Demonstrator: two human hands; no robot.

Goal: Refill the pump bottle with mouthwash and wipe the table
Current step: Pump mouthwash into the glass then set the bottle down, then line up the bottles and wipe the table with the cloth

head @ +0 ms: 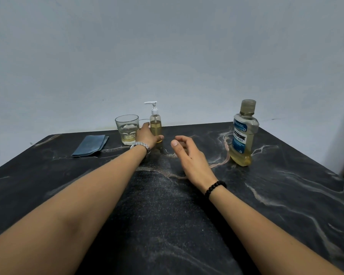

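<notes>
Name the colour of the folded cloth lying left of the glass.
Blue-grey. The folded cloth shows best in the head view, flat on the dark marbled table.

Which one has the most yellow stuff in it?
The pump bottle, by the left hand, looks fullest, about half. The glass and the mouthwash bottle have only a little yellow at the bottom.

Home: marble-look table [286,195], plain wall [167,46]
</notes>
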